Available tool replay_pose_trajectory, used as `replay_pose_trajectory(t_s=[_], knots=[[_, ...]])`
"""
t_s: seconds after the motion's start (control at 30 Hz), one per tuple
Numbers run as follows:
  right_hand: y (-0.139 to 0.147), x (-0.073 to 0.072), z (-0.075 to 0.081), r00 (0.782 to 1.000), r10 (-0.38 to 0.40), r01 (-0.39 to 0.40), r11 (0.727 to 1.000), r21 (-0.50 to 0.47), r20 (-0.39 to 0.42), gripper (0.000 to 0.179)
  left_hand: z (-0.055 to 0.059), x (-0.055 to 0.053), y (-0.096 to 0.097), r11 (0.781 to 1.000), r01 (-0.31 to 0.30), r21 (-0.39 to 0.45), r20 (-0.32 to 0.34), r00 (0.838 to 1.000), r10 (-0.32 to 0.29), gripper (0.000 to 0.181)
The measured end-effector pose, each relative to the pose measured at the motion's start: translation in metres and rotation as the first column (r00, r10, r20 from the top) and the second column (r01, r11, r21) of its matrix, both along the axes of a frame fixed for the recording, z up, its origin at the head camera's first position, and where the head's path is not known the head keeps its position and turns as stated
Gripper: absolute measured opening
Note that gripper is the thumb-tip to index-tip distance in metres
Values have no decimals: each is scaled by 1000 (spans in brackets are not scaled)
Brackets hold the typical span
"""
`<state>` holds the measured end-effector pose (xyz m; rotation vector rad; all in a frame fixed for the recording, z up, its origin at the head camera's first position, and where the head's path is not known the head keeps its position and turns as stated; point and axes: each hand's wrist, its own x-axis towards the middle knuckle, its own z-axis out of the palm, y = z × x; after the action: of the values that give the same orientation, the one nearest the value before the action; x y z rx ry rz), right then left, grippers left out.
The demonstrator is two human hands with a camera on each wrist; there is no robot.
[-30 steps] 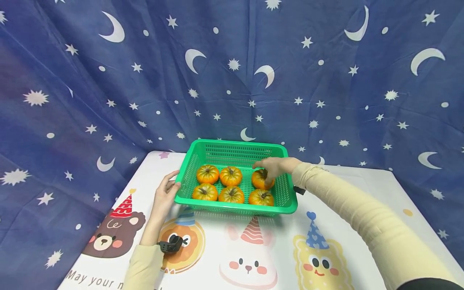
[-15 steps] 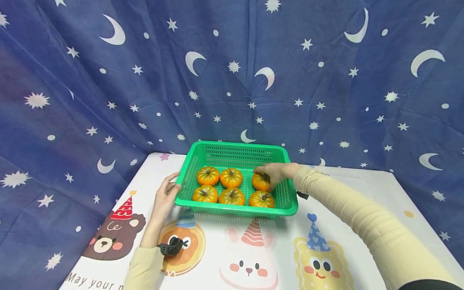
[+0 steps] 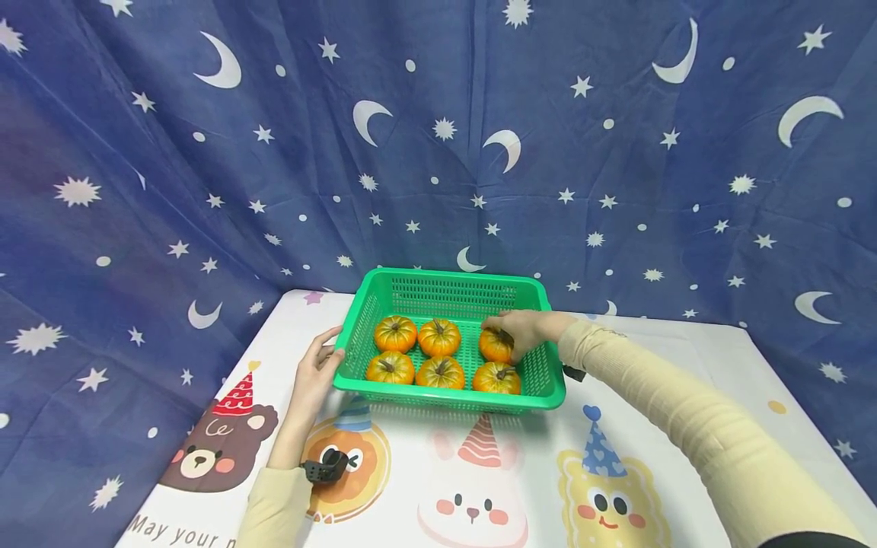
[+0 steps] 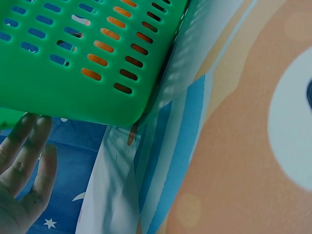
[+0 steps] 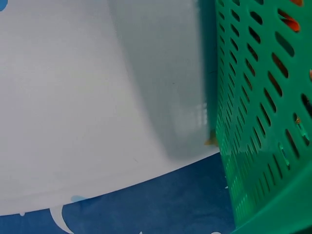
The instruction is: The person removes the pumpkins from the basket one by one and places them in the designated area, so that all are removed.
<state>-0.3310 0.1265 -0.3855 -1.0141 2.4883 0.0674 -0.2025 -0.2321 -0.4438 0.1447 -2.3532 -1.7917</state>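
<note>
A green plastic basket point(image 3: 452, 392) with slotted walls stands on the table and holds several small orange pumpkins, set in two rows. Inside it, my right hand point(image 3: 522, 331) grips the back-right pumpkin point(image 3: 495, 346) from above and its right side. Just in front of that one sits another pumpkin point(image 3: 496, 378). Outside the basket's left end, my left hand point(image 3: 317, 365) touches the rim with extended fingers. The left wrist view shows those fingertips point(image 4: 45, 122) against the rim's edge. In the right wrist view the basket wall point(image 5: 265, 107) hides the right hand.
The white tablecloth point(image 3: 637, 411) carries printed cartoon animals. Behind the table hangs a blue curtain point(image 3: 425, 190) with moons and stars, close to the basket's back side. At the middle of the basket's back row, a gap separates the gripped pumpkin from its neighbour point(image 3: 439, 337).
My right hand has lowered and closed round the back-right pumpkin, which has stayed in place. The left hand keeps its place at the rim. The head view has shifted slightly.
</note>
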Motion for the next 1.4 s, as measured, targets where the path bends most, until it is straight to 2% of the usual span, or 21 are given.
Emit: replay_pose_trajectory(t_s=[0.27, 0.57, 1.03, 1.23, 1.4], knots=[[3, 6, 3, 999, -32, 31, 999, -16, -33, 80, -3, 0, 1, 1000, 4, 7, -10, 1000, -4, 43], [8, 19, 14, 995, -75, 68, 992, -108, -62, 81, -3, 1, 0, 999, -3, -33, -10, 1000, 2, 43], [17, 38, 33, 985, -56, 14, 969, -247, -164, 80, -2, -1, 0, 1000, 1, -5, -33, 999, -1, 43], [22, 46, 38, 978, -90, 34, 958, -286, -186, 78, -2, -1, 0, 1000, 7, 9, -23, 1000, -7, 43], [31, 50, 40, 964, -105, 24, 948, -317, -243, 79, -1, -1, 1, 1000, 9, 6, -16, 1000, -9, 43]])
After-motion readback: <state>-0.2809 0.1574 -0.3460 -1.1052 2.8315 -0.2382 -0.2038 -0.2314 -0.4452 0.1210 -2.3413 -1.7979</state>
